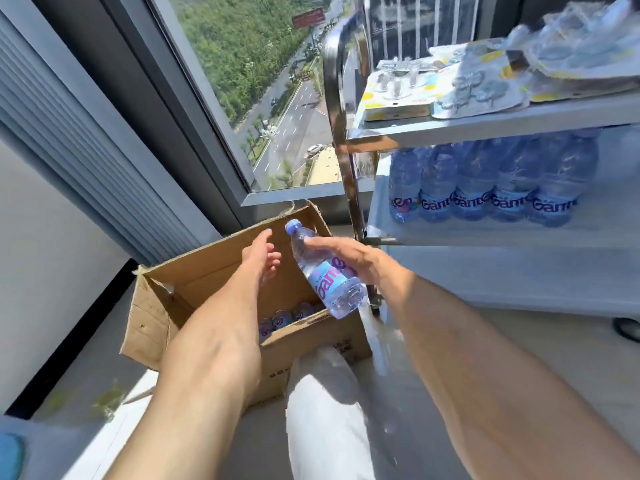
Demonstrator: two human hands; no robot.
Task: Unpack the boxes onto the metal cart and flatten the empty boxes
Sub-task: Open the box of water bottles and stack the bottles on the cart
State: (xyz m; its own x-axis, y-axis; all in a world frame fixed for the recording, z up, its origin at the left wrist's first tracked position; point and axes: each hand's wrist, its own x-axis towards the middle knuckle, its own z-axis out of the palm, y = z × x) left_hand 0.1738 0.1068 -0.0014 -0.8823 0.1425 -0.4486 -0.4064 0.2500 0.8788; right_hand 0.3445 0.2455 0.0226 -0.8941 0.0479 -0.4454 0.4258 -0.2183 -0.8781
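An open cardboard box sits on the floor by the window, with several blue-capped water bottles still inside. My right hand grips one water bottle, tilted, above the box's right side. My left hand hovers over the box with fingers apart and nothing in it. The metal cart stands to the right. Its middle shelf carries a row of the same water bottles.
The cart's top shelf holds flat blister packs. A large window is right behind the box. My knee in white trousers is in front of the box. A cart wheel rests on the floor at right.
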